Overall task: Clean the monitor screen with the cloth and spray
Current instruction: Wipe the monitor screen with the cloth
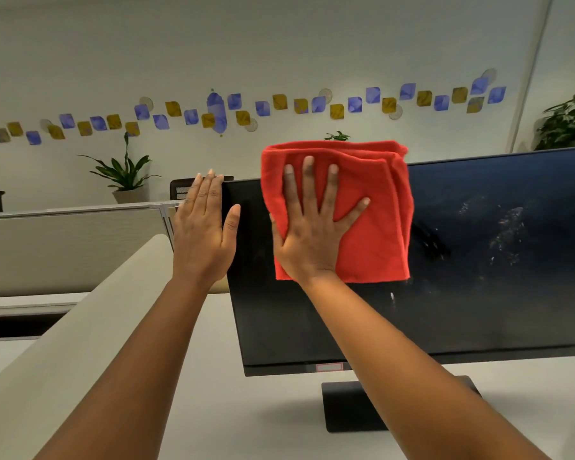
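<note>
A black monitor (pixel 478 293) stands on a white desk, its dark screen off. Spray droplets and smears show on the right half of the screen. A folded red cloth (pixel 379 227) lies flat against the upper left part of the screen. My right hand (pixel 312 234) presses the cloth onto the glass with fingers spread and straight. My left hand (pixel 203 234) holds the monitor's upper left edge, its straight fingers behind the frame and its thumb on the front. No spray bottle is in view.
The monitor's black base (pixel 346 410) sits on the white desk (pixel 263 426). A beige partition (pixel 63 247) runs along the left. Potted plants (pixel 127 180) stand behind it, and another plant stands at the far right by the wall.
</note>
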`<control>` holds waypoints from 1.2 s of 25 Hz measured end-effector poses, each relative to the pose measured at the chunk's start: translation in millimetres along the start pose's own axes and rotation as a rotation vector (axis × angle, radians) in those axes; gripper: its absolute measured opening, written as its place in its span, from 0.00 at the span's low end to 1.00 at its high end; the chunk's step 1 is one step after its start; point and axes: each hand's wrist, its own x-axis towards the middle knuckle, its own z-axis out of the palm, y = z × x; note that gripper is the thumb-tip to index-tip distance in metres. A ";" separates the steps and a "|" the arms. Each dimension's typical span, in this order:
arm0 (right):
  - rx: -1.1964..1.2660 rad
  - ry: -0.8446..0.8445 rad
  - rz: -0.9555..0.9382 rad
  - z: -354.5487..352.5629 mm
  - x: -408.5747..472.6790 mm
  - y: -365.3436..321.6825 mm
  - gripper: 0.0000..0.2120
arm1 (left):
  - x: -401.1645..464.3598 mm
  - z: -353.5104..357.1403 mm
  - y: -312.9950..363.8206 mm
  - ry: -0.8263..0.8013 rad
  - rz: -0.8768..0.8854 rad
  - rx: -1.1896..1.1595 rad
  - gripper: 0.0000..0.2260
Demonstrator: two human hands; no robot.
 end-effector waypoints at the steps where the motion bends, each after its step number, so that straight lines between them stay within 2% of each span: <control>1: -0.005 -0.008 -0.062 1.9 -2.4 -5.9 0.31 | -0.6 -1.1 -0.5 0.000 0.002 -0.017 0.27; 5: -0.021 -0.065 -0.227 9.5 -38.5 -14.5 0.32 | 0.1 -9.5 -5.4 -0.037 0.020 -0.085 0.26; 8: 0.112 -0.089 -0.273 10.2 -68.5 3.0 0.30 | 7.2 -20.7 -10.0 -0.065 0.043 -0.158 0.25; 10: 0.157 -0.068 -0.189 7.5 -68.3 12.5 0.29 | 12.0 -26.3 -11.3 -0.080 0.048 -0.182 0.25; 12: 0.086 -0.045 -0.064 4.6 -51.2 9.5 0.31 | 14.7 -28.6 -11.3 -0.090 0.036 -0.200 0.25; 15: 0.037 -0.068 -0.076 2.3 -21.7 -12.3 0.32 | 13.5 -28.4 -12.4 -0.105 0.011 -0.258 0.26; 16: 0.064 -0.076 -0.126 3.4 -15.9 -19.8 0.32 | 13.1 -28.2 -13.5 -0.108 0.001 -0.284 0.27; 19: 0.140 -0.100 -0.283 10.4 -15.6 -36.2 0.31 | 13.4 -28.7 -17.8 -0.114 -0.028 -0.316 0.45; 20: 0.170 -0.123 -0.313 13.0 -20.3 -39.1 0.31 | 13.8 -29.3 -18.1 -0.124 -0.029 -0.309 0.47; 25: 0.333 -0.231 -0.428 23.6 -79.0 -28.6 0.28 | 13.1 -29.2 -13.0 -0.111 0.011 -0.305 0.38; 28: 0.364 -0.384 -0.475 29.7 -140.2 -9.9 0.27 | 11.1 -27.6 -13.6 -0.097 -0.003 -0.259 0.27; 30: 0.307 -0.506 -0.502 31.8 -178.3 3.5 0.28 | 10.5 -27.8 -13.2 -0.087 0.009 -0.234 0.25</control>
